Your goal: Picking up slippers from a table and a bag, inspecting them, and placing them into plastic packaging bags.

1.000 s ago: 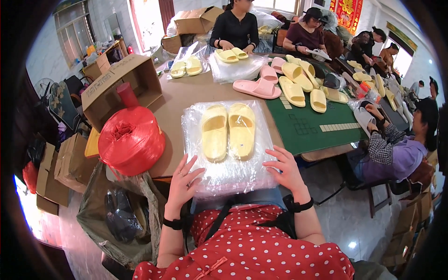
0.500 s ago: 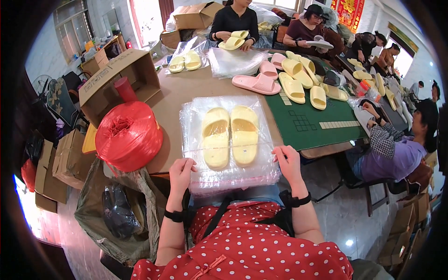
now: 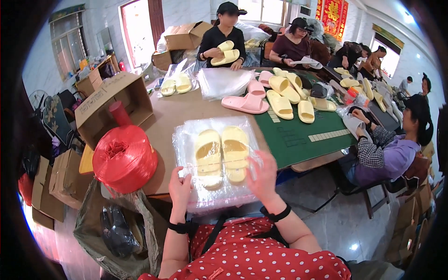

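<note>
A pair of pale yellow slide slippers (image 3: 208, 153) lies side by side in a clear plastic bag (image 3: 223, 199), on a stack of similar bags at the table's near edge. A seam crosses the bag over the slippers' heel halves. My left hand (image 3: 180, 187) pinches the bag's left edge, its fingers closed. Above the right side of the bag, beside the right slipper's heel, my right hand (image 3: 262, 176) has its fingers apart and slightly bent, a little blurred. Whether its fingertips touch the plastic is hard to see.
A red twine roll (image 3: 125, 158) and an open cardboard box (image 3: 114, 100) stand left. Below them is a sack (image 3: 109, 233). Loose yellow and pink slippers (image 3: 280, 103) lie on a green mat (image 3: 298, 144). Co-workers sit across the table and at right; a clear plastic sheet stack (image 3: 225, 83) lies at the far side.
My right hand has left the bag's right edge and moved left over the bag. My left hand stays at the left edge, lower along it. The view has shifted slightly.
</note>
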The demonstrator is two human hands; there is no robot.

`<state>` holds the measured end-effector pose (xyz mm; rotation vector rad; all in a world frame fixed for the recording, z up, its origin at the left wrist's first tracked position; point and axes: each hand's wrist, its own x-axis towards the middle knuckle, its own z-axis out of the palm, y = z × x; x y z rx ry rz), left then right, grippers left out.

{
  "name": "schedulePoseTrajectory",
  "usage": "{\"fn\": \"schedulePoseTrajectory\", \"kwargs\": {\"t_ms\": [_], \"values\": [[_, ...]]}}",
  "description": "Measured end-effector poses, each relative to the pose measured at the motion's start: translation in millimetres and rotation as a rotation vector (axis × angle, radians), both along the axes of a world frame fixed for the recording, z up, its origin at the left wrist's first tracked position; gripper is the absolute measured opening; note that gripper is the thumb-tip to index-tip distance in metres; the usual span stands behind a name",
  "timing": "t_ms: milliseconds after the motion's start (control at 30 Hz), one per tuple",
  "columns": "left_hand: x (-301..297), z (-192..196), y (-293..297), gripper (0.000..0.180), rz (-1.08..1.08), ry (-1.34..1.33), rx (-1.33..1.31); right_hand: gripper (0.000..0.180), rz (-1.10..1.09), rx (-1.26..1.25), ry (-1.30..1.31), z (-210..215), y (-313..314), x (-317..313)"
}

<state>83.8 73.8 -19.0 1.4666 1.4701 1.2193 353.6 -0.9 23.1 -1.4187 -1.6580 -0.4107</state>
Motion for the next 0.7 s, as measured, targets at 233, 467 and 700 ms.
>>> {"fn": "schedulePoseTrajectory", "kwargs": {"t_ms": [233, 467, 700], "values": [[11.5, 19.9, -14.5, 0.051, 0.150, 0.481, 0.245, 0.052, 0.271, -0.361, -0.273, -35.5, 16.4, -38.6], [45.3, 45.5, -20.9, 0.051, -0.242, 0.624, 0.725, 0.054, 0.226, -0.385, -0.282, -45.5, 19.7, -37.3], [51.2, -3.1, -12.1, 0.047, -0.268, 0.765, 0.398, 0.053, 0.263, -0.386, -0.218, -43.9, 13.6, -37.4]]}}
